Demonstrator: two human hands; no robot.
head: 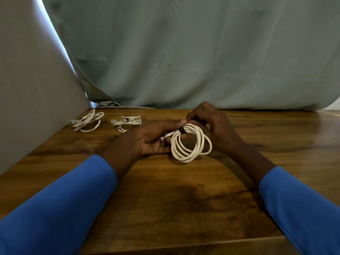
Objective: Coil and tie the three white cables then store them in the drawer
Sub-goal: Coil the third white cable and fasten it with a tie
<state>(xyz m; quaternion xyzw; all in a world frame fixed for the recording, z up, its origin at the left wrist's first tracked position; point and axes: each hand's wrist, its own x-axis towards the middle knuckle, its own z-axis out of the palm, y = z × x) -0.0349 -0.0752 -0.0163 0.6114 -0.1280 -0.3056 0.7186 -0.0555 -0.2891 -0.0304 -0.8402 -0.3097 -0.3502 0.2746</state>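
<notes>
Left hand point(152, 139) and right hand point(217, 126) pinch the coiled cable point(191, 155), seemingly at its black tie point(182, 130).

My left hand point(150, 138) hides part of the bundle point(128, 122) behind it. The coil point(191, 146) covers some of my right hand's point(217, 129) fingers. My 2 sleeves point(55, 208) run off the bottom edge. The connector point(165, 136) is too blurred to identify.

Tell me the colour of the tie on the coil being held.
Black tie on the white coil, clearest in the head view.
</notes>
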